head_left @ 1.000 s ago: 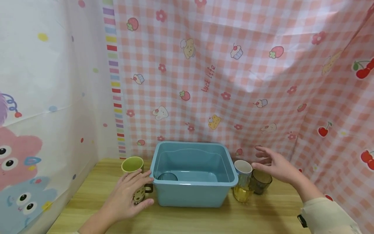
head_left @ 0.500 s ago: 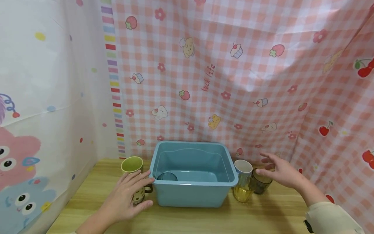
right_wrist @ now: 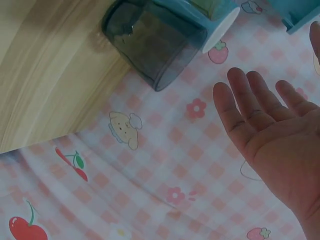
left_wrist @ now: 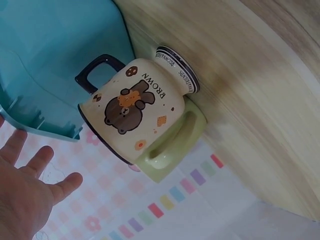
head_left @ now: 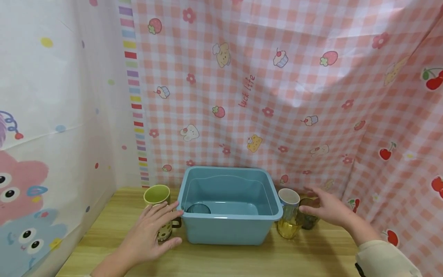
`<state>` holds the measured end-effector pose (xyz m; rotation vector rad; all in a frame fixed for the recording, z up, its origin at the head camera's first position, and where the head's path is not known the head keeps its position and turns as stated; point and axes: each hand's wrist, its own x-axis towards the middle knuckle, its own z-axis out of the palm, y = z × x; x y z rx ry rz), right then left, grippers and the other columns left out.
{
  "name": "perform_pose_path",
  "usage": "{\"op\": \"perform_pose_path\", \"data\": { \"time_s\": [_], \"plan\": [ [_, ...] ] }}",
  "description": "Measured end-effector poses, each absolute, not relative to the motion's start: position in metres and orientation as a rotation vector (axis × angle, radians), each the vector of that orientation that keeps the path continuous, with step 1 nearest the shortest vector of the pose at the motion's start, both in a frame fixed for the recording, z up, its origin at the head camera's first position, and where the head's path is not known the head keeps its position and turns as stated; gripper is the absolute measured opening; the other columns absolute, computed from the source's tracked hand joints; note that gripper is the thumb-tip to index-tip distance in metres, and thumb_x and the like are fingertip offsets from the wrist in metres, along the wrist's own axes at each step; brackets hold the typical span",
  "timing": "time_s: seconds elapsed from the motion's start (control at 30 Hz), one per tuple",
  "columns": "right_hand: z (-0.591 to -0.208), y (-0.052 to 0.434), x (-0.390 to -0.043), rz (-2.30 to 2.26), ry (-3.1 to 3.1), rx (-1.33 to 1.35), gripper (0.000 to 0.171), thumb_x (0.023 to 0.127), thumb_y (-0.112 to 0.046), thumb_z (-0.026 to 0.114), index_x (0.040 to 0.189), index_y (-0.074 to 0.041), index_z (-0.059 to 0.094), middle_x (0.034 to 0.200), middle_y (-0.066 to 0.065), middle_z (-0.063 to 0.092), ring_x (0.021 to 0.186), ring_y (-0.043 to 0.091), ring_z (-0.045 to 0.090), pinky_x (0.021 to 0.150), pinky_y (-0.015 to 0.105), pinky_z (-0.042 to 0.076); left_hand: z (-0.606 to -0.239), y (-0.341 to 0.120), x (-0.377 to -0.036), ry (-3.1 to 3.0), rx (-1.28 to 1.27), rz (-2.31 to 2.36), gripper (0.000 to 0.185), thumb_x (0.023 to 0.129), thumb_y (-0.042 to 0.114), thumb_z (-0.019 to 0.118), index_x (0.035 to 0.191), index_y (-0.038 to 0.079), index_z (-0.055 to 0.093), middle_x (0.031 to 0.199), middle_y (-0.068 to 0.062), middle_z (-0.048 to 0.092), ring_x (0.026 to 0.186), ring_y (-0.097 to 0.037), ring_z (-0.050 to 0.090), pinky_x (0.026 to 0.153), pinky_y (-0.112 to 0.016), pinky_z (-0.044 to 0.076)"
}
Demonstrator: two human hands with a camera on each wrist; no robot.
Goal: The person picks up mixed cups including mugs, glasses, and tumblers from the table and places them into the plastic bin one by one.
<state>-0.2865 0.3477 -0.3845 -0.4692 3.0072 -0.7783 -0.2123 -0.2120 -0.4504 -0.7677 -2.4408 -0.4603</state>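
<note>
My left hand [head_left: 149, 231] hangs with fingers spread, its fingertips right at the left rim of a blue plastic tub [head_left: 228, 231]. Beneath it a cream mug with a brown bear print [left_wrist: 130, 105] stands partly hidden in the head view. Behind that mug is a green mug [head_left: 157, 194]. On the other side, my right hand [head_left: 327, 207] has its fingers extended, overlapping a dark smoky glass [right_wrist: 155, 45] in the head view. The right wrist view shows those fingers [right_wrist: 245, 100] apart from the glass. Neither hand holds anything.
Inside the tub, at its left, sits a dark clear glass [head_left: 198, 209]. Right of the tub stand a white-lined cup [head_left: 288, 196] and a yellow-bottomed clear glass [head_left: 288, 229]. A pink checked cloth [head_left: 249, 115] hangs behind the wooden table [head_left: 242, 259].
My right hand has moved lower, first swinging right and then back left, and now hides more of the smoky glass. The left hand has stayed almost still.
</note>
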Motion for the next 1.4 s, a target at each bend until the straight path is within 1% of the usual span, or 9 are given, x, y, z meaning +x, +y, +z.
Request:
{"op": "perform_pose_path", "data": {
  "time_s": [0.1,0.23,0.4,0.6,0.83,0.97,1.07,1.2,1.4],
  "plan": [
    [-0.388,0.345,-0.287,-0.760,3.005,-0.482,0.094,0.096,-0.049,0.079,0.160,0.006,0.038,0.143,0.035,0.062,0.123,0.051,0.068,0.091,0.057,0.062,-0.451,-0.212,-0.212,-2.446,-0.765,-0.473,0.067,0.088,0.055,0.083,0.148,0.031,0.064,0.160,0.000,0.059,0.141,-0.043,0.058,0.111,-0.080,0.038],
    [-0.394,0.340,-0.287,-0.752,2.978,-0.487,0.096,0.094,-0.051,0.081,0.159,0.005,0.039,0.141,0.033,0.064,0.122,0.048,0.068,0.091,0.057,0.062,-0.451,-0.212,-0.212,-2.451,-0.761,-0.479,0.067,0.089,0.057,0.081,0.148,0.030,0.064,0.161,-0.001,0.058,0.141,-0.043,0.058,0.111,-0.079,0.038],
    [-0.404,0.335,-0.286,-0.726,2.980,-0.537,0.094,0.091,-0.048,0.084,0.157,0.005,0.043,0.140,0.035,0.064,0.119,0.047,0.070,0.091,0.059,0.061,-0.451,-0.212,-0.211,-2.457,-0.758,-0.474,0.066,0.090,0.060,0.078,0.148,0.032,0.063,0.161,0.000,0.058,0.141,-0.043,0.058,0.111,-0.079,0.039],
    [-0.412,0.330,-0.286,-0.691,2.980,-0.554,0.092,0.091,-0.044,0.084,0.156,0.008,0.044,0.134,0.035,0.067,0.119,0.046,0.070,0.095,0.061,0.059,-0.451,-0.212,-0.211,-2.457,-0.763,-0.474,0.067,0.091,0.060,0.078,0.147,0.028,0.064,0.161,0.000,0.057,0.142,-0.043,0.058,0.111,-0.080,0.039],
    [-0.418,0.326,-0.287,-0.657,2.966,-0.528,0.096,0.089,-0.044,0.087,0.156,0.009,0.043,0.136,0.036,0.065,0.121,0.048,0.069,0.096,0.062,0.058,-0.451,-0.212,-0.211,-2.459,-0.757,-0.488,0.067,0.090,0.059,0.079,0.147,0.027,0.065,0.162,0.000,0.057,0.142,-0.044,0.057,0.110,-0.081,0.039],
    [-0.424,0.323,-0.290,-0.606,2.998,-0.515,0.099,0.086,-0.047,0.088,0.156,0.008,0.044,0.133,0.034,0.068,0.121,0.047,0.069,0.098,0.063,0.057,-0.451,-0.212,-0.211,-2.457,-0.759,-0.497,0.067,0.089,0.056,0.081,0.147,0.027,0.065,0.162,0.000,0.057,0.142,-0.044,0.057,0.109,-0.081,0.039],
    [-0.428,0.321,-0.291,-0.567,3.014,-0.468,0.102,0.085,-0.050,0.088,0.157,0.006,0.043,0.134,0.032,0.068,0.122,0.046,0.069,0.098,0.064,0.057,-0.451,-0.212,-0.210,-2.456,-0.763,-0.506,0.067,0.090,0.057,0.081,0.148,0.028,0.064,0.162,0.000,0.056,0.141,-0.044,0.057,0.109,-0.082,0.039],
    [-0.428,0.316,-0.291,-0.485,3.029,-0.390,0.105,0.084,-0.056,0.087,0.159,0.002,0.042,0.138,0.030,0.068,0.123,0.046,0.068,0.094,0.066,0.057,-0.452,-0.212,-0.210,-2.460,-0.762,-0.511,0.067,0.091,0.059,0.079,0.149,0.030,0.063,0.162,0.000,0.057,0.142,-0.044,0.056,0.109,-0.081,0.039],
    [-0.428,0.307,-0.293,-0.355,3.078,-0.301,0.107,0.082,-0.062,0.086,0.159,-0.002,0.044,0.137,0.025,0.070,0.122,0.046,0.069,0.087,0.068,0.057,-0.452,-0.212,-0.210,-2.461,-0.756,-0.509,0.067,0.091,0.059,0.079,0.148,0.028,0.064,0.162,0.000,0.057,0.142,-0.043,0.056,0.110,-0.081,0.038]
  ]
}}
